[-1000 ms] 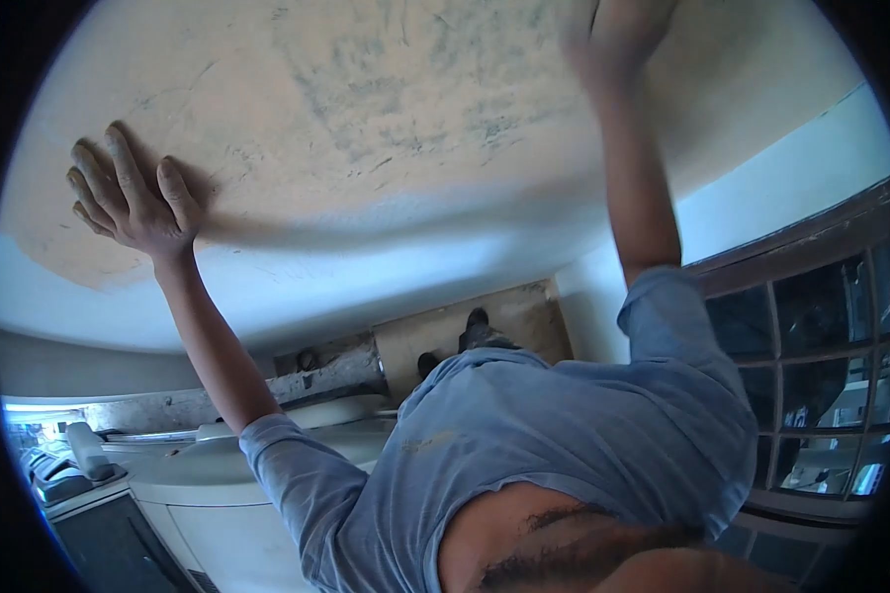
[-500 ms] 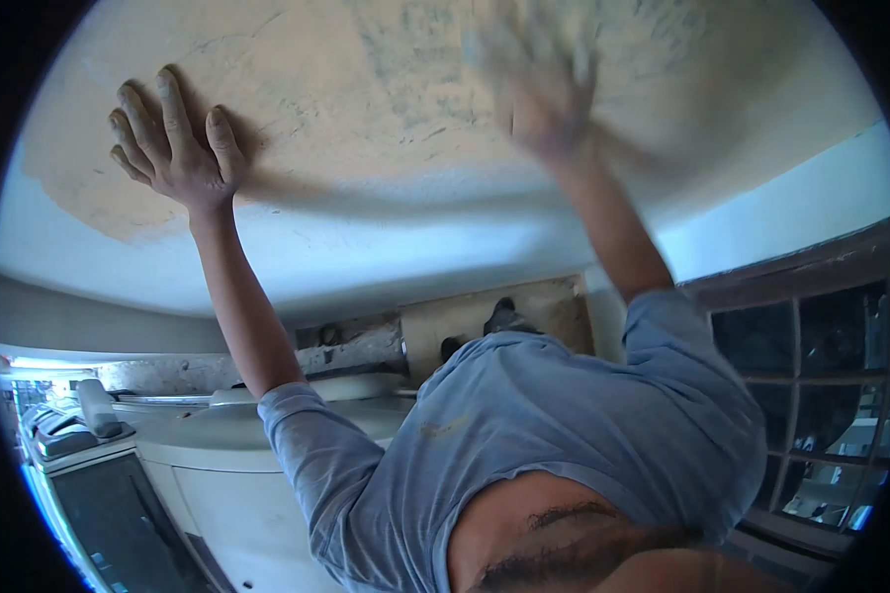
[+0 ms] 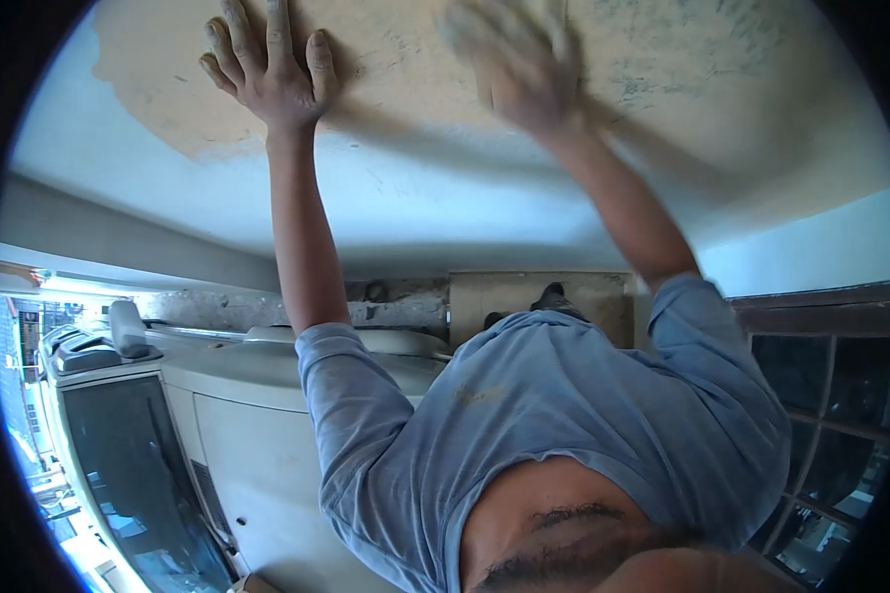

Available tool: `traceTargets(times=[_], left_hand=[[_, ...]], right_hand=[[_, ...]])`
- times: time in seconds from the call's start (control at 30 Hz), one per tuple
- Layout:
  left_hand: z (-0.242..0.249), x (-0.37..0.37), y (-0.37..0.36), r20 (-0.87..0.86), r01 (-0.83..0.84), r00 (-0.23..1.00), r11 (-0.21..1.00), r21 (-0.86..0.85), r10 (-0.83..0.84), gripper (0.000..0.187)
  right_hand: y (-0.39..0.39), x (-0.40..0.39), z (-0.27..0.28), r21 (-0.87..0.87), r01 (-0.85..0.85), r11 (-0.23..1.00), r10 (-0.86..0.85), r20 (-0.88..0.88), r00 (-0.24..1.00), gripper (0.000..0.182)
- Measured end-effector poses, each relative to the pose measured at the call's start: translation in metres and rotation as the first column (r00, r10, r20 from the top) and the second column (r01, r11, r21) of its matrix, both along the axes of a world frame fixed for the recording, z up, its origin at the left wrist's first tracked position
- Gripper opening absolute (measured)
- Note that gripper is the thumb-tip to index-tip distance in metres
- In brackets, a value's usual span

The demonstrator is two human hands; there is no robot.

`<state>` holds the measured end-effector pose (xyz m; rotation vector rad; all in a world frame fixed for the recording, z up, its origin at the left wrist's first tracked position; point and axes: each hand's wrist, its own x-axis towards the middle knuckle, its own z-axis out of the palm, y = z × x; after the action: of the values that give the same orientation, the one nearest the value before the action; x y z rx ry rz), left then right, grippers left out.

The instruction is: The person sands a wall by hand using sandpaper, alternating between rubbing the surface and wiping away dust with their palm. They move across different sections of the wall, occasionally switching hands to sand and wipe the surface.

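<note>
My left hand (image 3: 282, 79) lies against a tan, patchy coated wall surface (image 3: 386, 49), fingers spread and dusty, with nothing in it. To its right, my right hand (image 3: 529, 84) is over the same surface, its fingers smeared by motion. Whether it holds anything cannot be made out. Dark marks and scuffs show on the tan coating around and between the hands. Below the coating runs a pale blue-white band of wall (image 3: 415, 198).
A light-coloured vehicle (image 3: 257, 445) with a dark window (image 3: 133, 474) stands at the lower left. A dark-framed paned window (image 3: 811, 395) is at the right. My shoes (image 3: 559, 299) rest on a tan slab (image 3: 475, 296).
My left hand appears farther right and higher in view, still flat on the wall. My right hand is slightly left and still blurred. The vehicle and slab have shifted as the view moved.
</note>
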<state>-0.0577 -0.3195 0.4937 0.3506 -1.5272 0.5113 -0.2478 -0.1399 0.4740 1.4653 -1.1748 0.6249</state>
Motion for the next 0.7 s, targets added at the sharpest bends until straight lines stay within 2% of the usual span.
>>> traceTargets(times=[0.1,0.17,0.2,0.27,0.3,0.33,0.37,0.4,0.47,0.5,0.57,0.63,0.7], left_hand=[[0.000,0.005,0.002,0.041,-0.033,0.999,0.999,-0.020,0.034,0.057],[0.000,0.004,0.002,0.053,-0.059,0.997,0.998,-0.032,0.061,0.057],[-0.001,0.005,0.002,0.059,-0.053,0.997,0.999,-0.010,0.054,0.057],[-0.005,0.011,-0.001,0.066,-0.055,0.996,0.998,0.000,0.055,0.057],[-0.008,0.013,-0.002,0.074,-0.050,0.996,0.999,0.013,0.049,0.056],[-0.012,0.014,-0.002,0.075,-0.048,0.996,0.998,0.032,0.046,0.056],[-0.016,0.017,-0.003,0.095,-0.082,0.992,0.996,0.019,0.080,0.056],[-0.015,0.018,-0.004,0.075,-0.098,0.993,0.995,0.018,0.096,0.056],[-0.018,0.018,-0.003,0.082,-0.065,0.995,0.998,0.025,0.063,0.055],[-0.017,0.019,-0.002,0.095,-0.075,0.993,0.997,0.021,0.073,0.056],[-0.019,0.017,-0.002,0.061,-0.034,0.998,0.999,0.035,0.032,0.057],[-0.023,0.019,-0.007,0.033,0.007,0.999,0.999,0.051,-0.009,0.058],[-0.027,0.021,-0.014,0.012,-0.031,0.999,0.998,0.058,0.031,0.060]], right_hand=[[-0.019,0.023,0.103,-0.215,-0.121,0.969,0.135,0.052,0.989,0.031],[-0.029,0.028,0.125,-0.308,-0.144,0.940,0.176,0.077,0.981,0.032],[-0.033,0.029,0.110,-0.297,-0.115,0.948,0.148,0.092,0.985,0.032],[-0.026,0.041,0.039,-0.204,-0.048,0.978,0.073,0.115,0.991,0.031],[-0.013,0.040,-0.002,-0.023,0.035,0.999,-0.034,0.062,0.997,0.035],[-0.013,0.035,-0.052,0.000,-0.035,0.999,0.035,0.125,0.992,0.028],[-0.009,0.027,-0.091,0.050,-0.001,0.999,-0.001,0.048,0.999,0.029],[-0.012,0.028,-0.083,0.048,-0.017,0.999,0.015,0.029,0.999,0.029],[-0.012,0.035,-0.075,0.202,-0.005,0.979,-0.013,0.086,0.996,0.039],[-0.023,0.041,-0.045,0.135,-0.072,0.988,0.054,0.133,0.990,0.036],[-0.040,0.048,0.030,-0.113,-0.072,0.991,0.078,0.055,0.995,0.026],[-0.054,0.062,0.109,-0.204,-0.274,0.940,0.306,0.141,0.942,0.034],[-0.067,0.072,0.107,-0.266,-0.281,0.922,0.325,0.139,0.935,0.032]])
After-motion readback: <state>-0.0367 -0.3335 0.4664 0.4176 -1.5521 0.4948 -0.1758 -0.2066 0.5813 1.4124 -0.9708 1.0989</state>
